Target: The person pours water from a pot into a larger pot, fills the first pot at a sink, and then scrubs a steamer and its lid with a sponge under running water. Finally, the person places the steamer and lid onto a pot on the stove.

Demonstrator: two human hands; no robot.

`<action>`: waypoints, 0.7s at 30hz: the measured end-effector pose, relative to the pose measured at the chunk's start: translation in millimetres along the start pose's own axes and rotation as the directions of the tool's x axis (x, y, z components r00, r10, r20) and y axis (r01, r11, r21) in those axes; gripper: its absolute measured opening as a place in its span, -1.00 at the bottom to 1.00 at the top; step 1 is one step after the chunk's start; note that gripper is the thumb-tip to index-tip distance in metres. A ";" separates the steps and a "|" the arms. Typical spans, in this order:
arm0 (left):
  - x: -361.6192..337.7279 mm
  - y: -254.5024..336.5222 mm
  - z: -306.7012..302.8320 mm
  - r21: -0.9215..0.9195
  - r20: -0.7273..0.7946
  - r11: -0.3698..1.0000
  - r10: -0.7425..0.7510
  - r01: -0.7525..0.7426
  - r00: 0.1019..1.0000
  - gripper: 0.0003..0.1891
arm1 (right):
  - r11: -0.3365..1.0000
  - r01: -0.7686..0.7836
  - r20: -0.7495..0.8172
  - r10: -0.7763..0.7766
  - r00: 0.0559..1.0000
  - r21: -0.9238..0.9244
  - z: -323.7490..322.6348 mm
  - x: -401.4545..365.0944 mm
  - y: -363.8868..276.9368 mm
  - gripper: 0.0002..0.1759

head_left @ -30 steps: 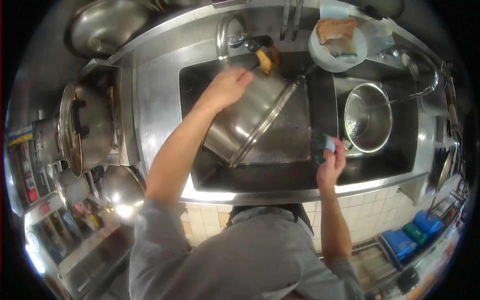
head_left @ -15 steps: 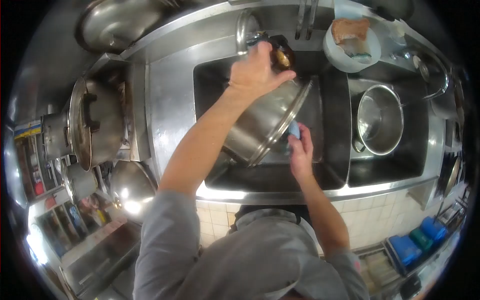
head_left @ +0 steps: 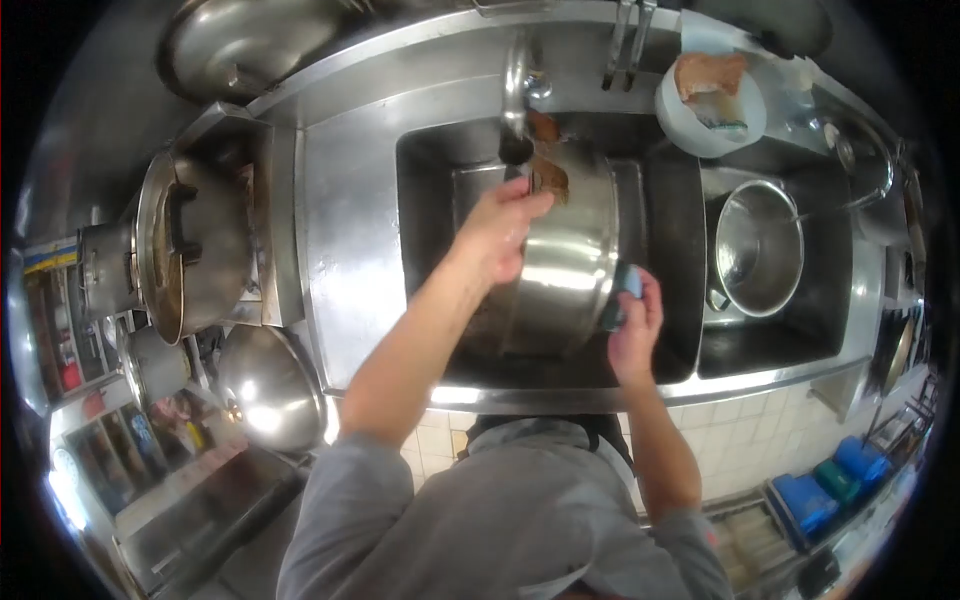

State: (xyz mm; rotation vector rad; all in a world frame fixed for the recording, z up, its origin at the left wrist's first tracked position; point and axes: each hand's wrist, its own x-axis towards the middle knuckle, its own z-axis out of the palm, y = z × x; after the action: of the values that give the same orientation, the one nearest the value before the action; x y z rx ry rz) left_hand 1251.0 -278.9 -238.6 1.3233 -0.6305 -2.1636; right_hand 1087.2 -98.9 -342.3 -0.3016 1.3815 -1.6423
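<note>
A large steel pot (head_left: 570, 250) lies on its side in the left sink basin (head_left: 428, 230), its rim toward the right. My left hand (head_left: 497, 235) is closed on the pot at its base side, fingers by a brown, handle-like part (head_left: 548, 180). At the rim, my right hand (head_left: 634, 325) pinches a blue and dark green sponge (head_left: 622, 292) against the pot's edge. The faucet (head_left: 515, 85) comes down just behind my left hand, its tip close to the pot.
A smaller steel pot (head_left: 760, 250) stands in the right basin. Behind it, a white tub (head_left: 712, 125) has a brown cloth-like piece (head_left: 710, 75) on its edge. Tongs (head_left: 628, 45) hang at the back wall. More large pots (head_left: 205, 245) are at the left.
The pot has turned so its rim faces right more squarely. My left hand has come down from the far side toward its base. My right hand with the sponge has shifted slightly right and nearer.
</note>
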 end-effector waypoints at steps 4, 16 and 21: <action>-47.0 -8.2 -14.8 -0.186 -0.018 0.961 0.206 -0.206 0.978 -0.76 | 0.996 0.036 -0.033 -0.033 0.999 0.076 6.2 13.3 -39.1 -0.54; -69.0 8.6 -112.7 0.078 -0.513 0.938 0.328 -0.337 0.793 -0.71 | 0.986 0.081 0.366 -0.023 0.930 -0.143 105.4 19.1 -14.9 -0.56; -15.4 17.2 -125.9 0.528 -0.545 0.826 0.507 -0.198 0.668 -0.59 | 0.987 0.012 0.351 0.045 0.935 -0.159 114.9 47.5 -0.1 -0.57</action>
State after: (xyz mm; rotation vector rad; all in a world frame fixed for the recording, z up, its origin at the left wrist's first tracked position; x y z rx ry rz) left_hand 1373.9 -296.8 -269.8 1.8717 -0.9886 -1.1107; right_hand 1141.4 -208.7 -321.0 -0.6449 1.2334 -1.3829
